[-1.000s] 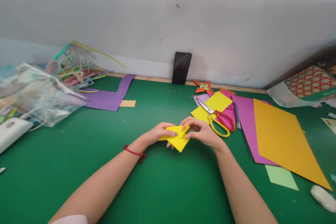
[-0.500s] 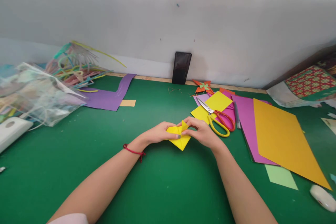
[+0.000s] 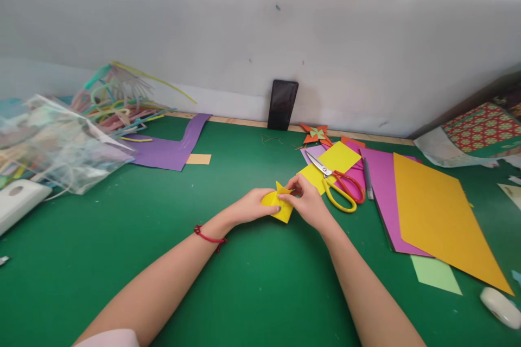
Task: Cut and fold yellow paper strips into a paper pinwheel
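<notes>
A small folded piece of yellow paper (image 3: 284, 213) is held between my two hands above the green table (image 3: 244, 276). My left hand (image 3: 255, 205) grips its left side, the thumb lying across the front. With thumb and fingers, my right hand (image 3: 304, 198) pinches the upper right flap, where a pointed corner stands up. The fingers behind the paper are partly hidden. Scissors (image 3: 340, 183) with one red and one yellow handle lie just right of my right hand, on yellow paper sheets (image 3: 342, 156).
Magenta sheets (image 3: 382, 200), an orange-yellow sheet (image 3: 443, 217), a grey pen (image 3: 368, 178) and a white mouse-like object (image 3: 500, 307) lie at right. A black phone (image 3: 282, 105) leans on the wall near an orange paper pinwheel (image 3: 316, 133). Pipe cleaners (image 3: 122, 108), a plastic bag (image 3: 77, 146) and purple paper (image 3: 163, 153) occupy the left.
The yellow paper has turned and risen slightly in my hands. My right hand has shifted its pinch to the upper right flap, while my left hand keeps its hold.
</notes>
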Action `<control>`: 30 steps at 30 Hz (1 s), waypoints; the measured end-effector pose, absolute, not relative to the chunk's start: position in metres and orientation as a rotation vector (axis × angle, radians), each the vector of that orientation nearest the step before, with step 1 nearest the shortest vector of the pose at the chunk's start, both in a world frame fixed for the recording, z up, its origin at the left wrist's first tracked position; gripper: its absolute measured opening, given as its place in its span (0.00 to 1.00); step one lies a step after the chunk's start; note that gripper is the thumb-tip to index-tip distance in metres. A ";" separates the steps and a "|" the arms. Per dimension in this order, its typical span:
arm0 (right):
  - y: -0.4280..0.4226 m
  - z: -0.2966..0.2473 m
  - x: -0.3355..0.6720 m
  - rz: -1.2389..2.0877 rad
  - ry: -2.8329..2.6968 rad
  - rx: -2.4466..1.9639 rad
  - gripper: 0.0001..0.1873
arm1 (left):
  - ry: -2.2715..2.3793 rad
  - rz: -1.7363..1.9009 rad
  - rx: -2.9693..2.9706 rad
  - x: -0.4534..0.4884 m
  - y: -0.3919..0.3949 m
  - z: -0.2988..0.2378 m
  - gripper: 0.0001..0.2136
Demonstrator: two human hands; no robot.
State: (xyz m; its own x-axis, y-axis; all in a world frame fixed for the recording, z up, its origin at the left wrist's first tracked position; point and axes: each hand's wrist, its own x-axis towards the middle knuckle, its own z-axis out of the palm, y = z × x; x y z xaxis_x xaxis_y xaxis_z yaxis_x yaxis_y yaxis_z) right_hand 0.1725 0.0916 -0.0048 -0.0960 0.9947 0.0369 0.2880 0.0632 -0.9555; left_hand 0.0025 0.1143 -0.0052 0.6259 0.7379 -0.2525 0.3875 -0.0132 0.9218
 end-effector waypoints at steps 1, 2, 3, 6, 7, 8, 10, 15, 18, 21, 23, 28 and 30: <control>0.092 -0.005 0.172 1.075 -1.501 -1.353 0.11 | 0.973 0.362 1.640 0.004 0.114 -0.006 0.11; 0.092 -0.005 0.171 1.068 -1.486 -1.365 0.11 | 1.002 0.374 1.651 0.005 0.114 -0.007 0.12; 0.092 -0.005 0.170 1.064 -1.472 -1.378 0.11 | 1.033 0.394 1.660 0.006 0.113 -0.008 0.13; 0.091 -0.002 0.168 1.062 -1.440 -1.414 0.11 | 1.105 0.462 1.650 0.011 0.111 -0.012 0.14; 0.091 -0.001 0.167 1.062 -1.429 -1.426 0.11 | 1.124 0.477 1.642 0.013 0.110 -0.013 0.14; 0.091 -0.001 0.167 1.062 -1.418 -1.436 0.11 | 1.142 0.485 1.638 0.014 0.110 -0.013 0.14; 0.090 0.001 0.165 1.065 -1.396 -1.448 0.11 | 1.171 0.488 1.644 0.015 0.109 -0.013 0.13; 0.090 -0.001 0.165 1.083 -1.356 -1.444 0.10 | 1.155 0.495 1.647 0.013 0.108 -0.012 0.12; 0.089 -0.001 0.164 1.106 -1.331 -1.420 0.10 | 1.118 0.514 1.610 0.013 0.108 -0.012 0.12; 0.089 0.000 0.162 1.102 -1.317 -1.408 0.10 | 1.088 0.522 1.569 0.013 0.110 -0.011 0.12; 0.089 0.000 0.161 1.055 -1.312 -1.409 0.10 | 1.072 0.530 1.527 0.012 0.112 -0.010 0.12; 0.094 -0.004 0.163 0.892 -1.077 -1.366 0.12 | 0.915 0.652 1.067 0.006 0.117 -0.010 0.23; 0.097 -0.005 0.163 0.861 -0.941 -1.325 0.15 | 0.826 0.701 0.949 0.005 0.117 -0.011 0.25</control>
